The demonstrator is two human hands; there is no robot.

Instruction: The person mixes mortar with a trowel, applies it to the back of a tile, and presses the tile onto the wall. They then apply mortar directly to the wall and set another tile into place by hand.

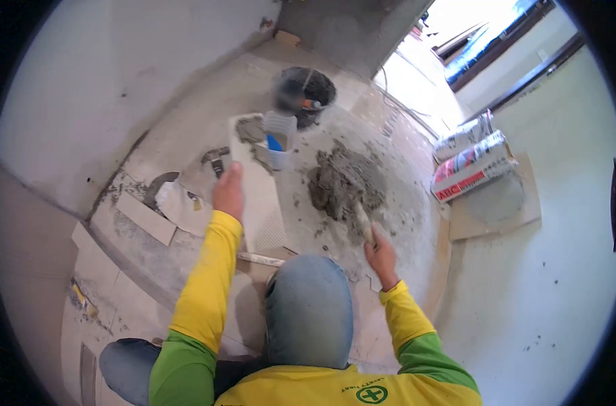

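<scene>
While left fingers (pixel 229 181) grip the tile (pixel 259 199) edge, right fingers (pixel 375 238) enclose the tool handle (pixel 363 218).

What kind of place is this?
Probably a room under renovation: wet mortar is heaped on the floor, a black bucket stands beyond it, and printed bags lean by the right wall.

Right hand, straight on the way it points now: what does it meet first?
The grey mortar heap, it seems; the tool in the right hand runs into it. Depth unclear.
</scene>
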